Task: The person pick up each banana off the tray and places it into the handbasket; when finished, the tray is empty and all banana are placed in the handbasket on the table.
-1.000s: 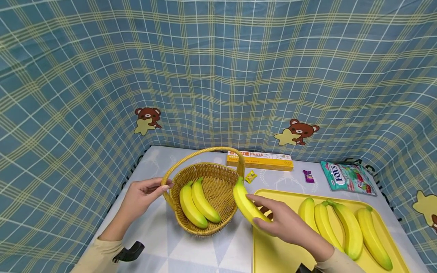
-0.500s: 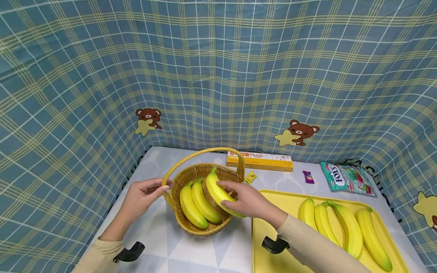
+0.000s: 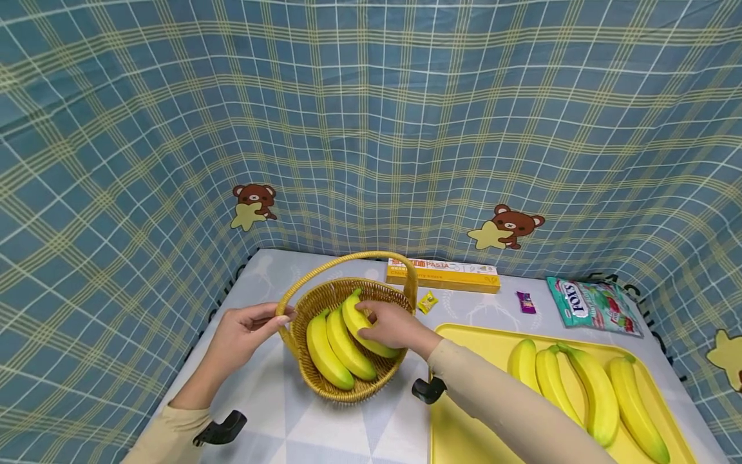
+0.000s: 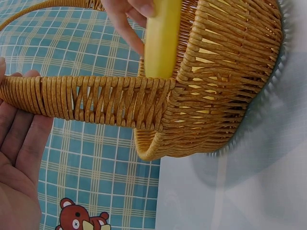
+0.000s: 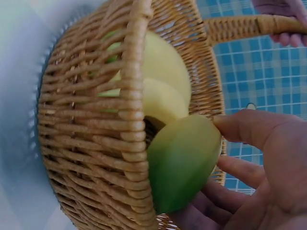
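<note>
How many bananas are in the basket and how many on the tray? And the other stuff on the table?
Bananas in the basket: 3
Bananas on the tray: 4
Pasta box: 1
Candy bag: 1
Small wrapped candies: 2
Total: 11

Place: staged tabletop booth
Backdrop: blue plaid bear-print cloth [image 3: 371, 129] enclosing the table [image 3: 278, 412] beyond both hands
Props: snacks, yellow tray [image 3: 464, 438]
</note>
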`<state>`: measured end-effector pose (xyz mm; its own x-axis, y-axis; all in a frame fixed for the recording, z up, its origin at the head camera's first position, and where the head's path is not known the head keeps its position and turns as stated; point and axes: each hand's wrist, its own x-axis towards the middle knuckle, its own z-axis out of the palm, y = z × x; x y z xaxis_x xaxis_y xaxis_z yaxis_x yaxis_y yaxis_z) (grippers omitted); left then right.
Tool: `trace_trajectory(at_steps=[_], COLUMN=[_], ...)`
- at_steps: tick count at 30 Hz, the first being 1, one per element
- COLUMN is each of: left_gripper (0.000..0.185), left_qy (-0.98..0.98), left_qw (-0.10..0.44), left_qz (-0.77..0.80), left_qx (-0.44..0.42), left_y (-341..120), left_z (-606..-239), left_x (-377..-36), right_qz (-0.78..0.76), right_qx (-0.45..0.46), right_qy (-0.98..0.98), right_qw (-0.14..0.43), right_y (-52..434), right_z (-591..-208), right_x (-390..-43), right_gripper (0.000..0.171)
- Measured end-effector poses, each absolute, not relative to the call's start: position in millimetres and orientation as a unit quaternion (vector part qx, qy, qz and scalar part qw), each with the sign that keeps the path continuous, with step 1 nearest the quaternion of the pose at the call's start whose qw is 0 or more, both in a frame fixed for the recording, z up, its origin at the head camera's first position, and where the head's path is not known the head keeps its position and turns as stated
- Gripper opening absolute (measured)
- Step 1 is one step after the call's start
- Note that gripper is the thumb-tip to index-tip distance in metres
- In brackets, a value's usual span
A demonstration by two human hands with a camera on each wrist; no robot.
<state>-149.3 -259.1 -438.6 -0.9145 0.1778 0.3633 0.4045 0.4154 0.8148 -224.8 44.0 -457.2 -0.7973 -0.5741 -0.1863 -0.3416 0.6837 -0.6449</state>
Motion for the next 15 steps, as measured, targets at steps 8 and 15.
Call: trace_trajectory(at_steps=[8,15], left_gripper=[0.018,0.017], left_qy=[-0.837,-0.839], left_qw=[0.104,0.111], left_qz=[-0.508,-0.504], left_qx=[-0.174,-0.172], left_y=[-257.8,-258.7], left_z=[-438.0,-438.6], left_x=[-149.3,-150.3], right_qz=[-0.239,-0.219], right_qx=[-0.264,-0.262], right_qy=[0.913,0.918], right_qw=[0.196,0.202], right_y=[34.6,32.1], right_z=[-466.7,-465.6], right_x=[-224.3,-225.4], right_gripper=[0.056,0.057])
